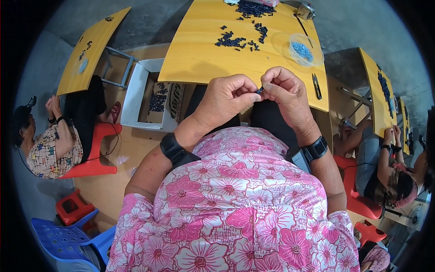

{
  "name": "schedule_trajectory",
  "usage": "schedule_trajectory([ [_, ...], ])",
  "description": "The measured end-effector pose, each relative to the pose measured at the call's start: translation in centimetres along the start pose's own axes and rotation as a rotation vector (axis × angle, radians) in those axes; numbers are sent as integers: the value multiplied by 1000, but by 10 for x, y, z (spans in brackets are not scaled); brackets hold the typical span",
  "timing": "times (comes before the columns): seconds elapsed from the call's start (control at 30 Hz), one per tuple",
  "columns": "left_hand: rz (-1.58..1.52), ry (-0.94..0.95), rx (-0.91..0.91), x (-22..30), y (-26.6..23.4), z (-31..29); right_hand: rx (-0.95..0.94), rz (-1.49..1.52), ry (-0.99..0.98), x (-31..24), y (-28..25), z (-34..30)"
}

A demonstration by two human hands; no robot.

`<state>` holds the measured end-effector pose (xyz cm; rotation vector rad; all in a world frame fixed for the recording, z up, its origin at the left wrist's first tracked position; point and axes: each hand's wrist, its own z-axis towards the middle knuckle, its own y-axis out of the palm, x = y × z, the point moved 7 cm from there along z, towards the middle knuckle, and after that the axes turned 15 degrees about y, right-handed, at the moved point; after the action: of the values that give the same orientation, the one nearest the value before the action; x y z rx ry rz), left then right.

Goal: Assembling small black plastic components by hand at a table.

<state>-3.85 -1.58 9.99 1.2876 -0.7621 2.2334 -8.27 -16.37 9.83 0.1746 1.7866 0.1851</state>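
Over the near edge of the yellow table (206,65), my two hands meet in front of my body. My left hand (226,99) pinches a small dark blue piece (259,90) between thumb and forefinger. From the other side, the closed thumb and forefinger of my right hand (290,95) come up to the same piece; whatever they pinch is too small to make out. Similar short dark pieces (231,41) lie scattered on the table, with a denser heap (256,8) at the far edge. Black thread snips (316,86) lie to the right of my right hand.
A clear plastic bowl (320,54) of small light-blue bits stands at the table's right, near a thin black stick (303,29) and a metal tin (306,10). An open white carton (137,93) holding dark pieces sits lower left. People work at tables on both sides.
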Motion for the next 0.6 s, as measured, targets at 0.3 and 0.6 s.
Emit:
schedule_trajectory([
  [0.3, 62, 39, 25, 3, -3, 2, 51, -157, -41, -9, 4, -1],
  [0.6, 40, 52, 28, 1, -3, 0, 10, -277, -78, -18, 11, -4],
])
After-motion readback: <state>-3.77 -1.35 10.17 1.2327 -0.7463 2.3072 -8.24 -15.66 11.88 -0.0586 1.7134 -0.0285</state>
